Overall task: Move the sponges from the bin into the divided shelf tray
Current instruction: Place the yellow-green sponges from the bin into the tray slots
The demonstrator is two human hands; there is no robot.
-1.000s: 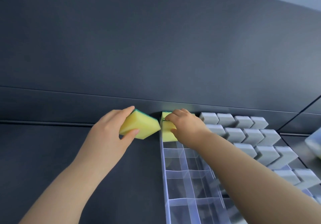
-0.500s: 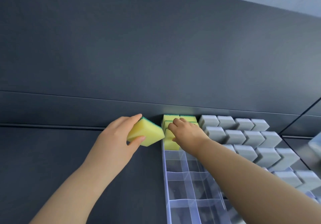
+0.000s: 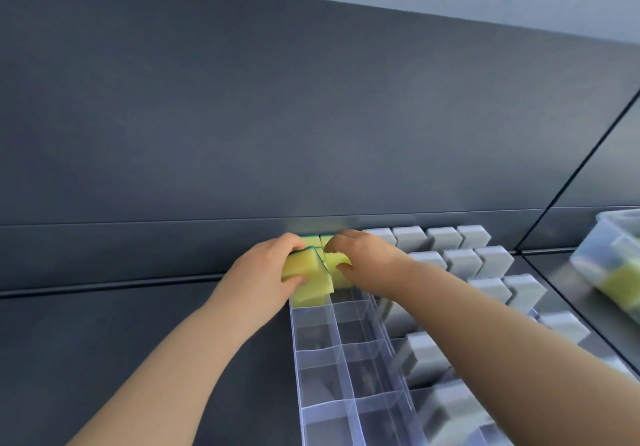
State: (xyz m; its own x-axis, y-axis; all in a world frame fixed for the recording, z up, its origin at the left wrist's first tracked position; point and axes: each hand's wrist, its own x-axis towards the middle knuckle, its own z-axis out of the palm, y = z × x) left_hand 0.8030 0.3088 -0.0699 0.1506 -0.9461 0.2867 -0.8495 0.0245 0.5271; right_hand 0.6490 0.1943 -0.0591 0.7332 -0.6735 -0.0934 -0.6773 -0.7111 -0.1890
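Left hand (image 3: pixel 263 272) curled tight round a yellow sponge (image 3: pixel 308 279) at the far left of the tray (image 3: pixel 346 359), right hand (image 3: pixel 367 262) pinching the neighbouring sponge (image 3: pixel 337 265), I might jam mine crooked on a divider and pop both out.

Dark grey shelf (image 3: pixel 138 324) carried clear divided tray (image 3: pixel 295 359) pushed against back panel; translucent plastic bin (image 3: pixel 595 255) sat far right

Right of your fingers (image 3: pixel 346 238) stand rows of grey blocks (image 3: pixel 460 258). Beyond them rises a dark back panel (image 3: pixel 311 116). Dark shelf surface (image 3: pixel 104 324) lies left.
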